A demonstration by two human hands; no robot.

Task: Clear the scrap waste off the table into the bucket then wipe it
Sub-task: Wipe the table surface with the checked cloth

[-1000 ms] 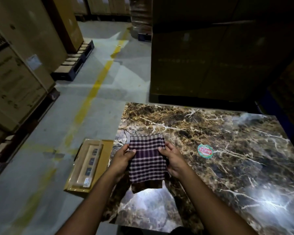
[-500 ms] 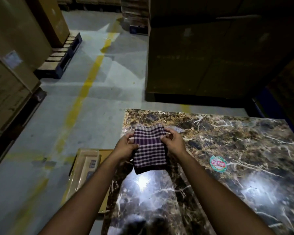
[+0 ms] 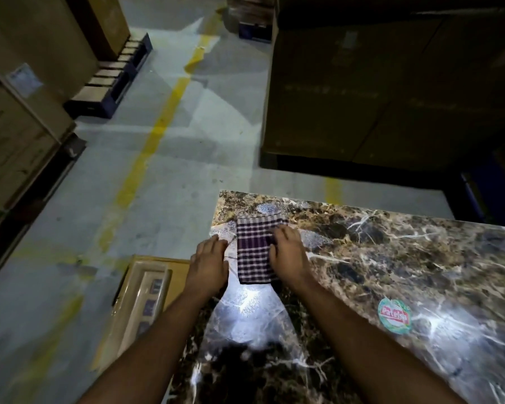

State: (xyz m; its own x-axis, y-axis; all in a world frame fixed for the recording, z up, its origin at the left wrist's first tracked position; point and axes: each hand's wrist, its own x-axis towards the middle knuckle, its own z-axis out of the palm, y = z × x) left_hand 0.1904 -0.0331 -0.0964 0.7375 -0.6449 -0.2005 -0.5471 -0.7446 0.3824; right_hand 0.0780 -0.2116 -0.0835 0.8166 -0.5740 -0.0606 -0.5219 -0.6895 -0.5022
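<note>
Cloth (image 3: 255, 249) is down flat on the marble desk (image 3: 391, 258) now, no longer held up between both hands. Right hand (image 3: 287, 252) presses its edge, fingers spread; left hand (image 3: 209, 262) rests open just beside it. Wiping looks set to begin.

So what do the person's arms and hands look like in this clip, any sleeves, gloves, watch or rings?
Both forearms are bare as far as the frame shows: no sleeves visible. The left hand and right hand wear no gloves. No watch or wristband shows on either wrist. No ring is visible, though the dim light leaves the fingers hard to check.
</note>
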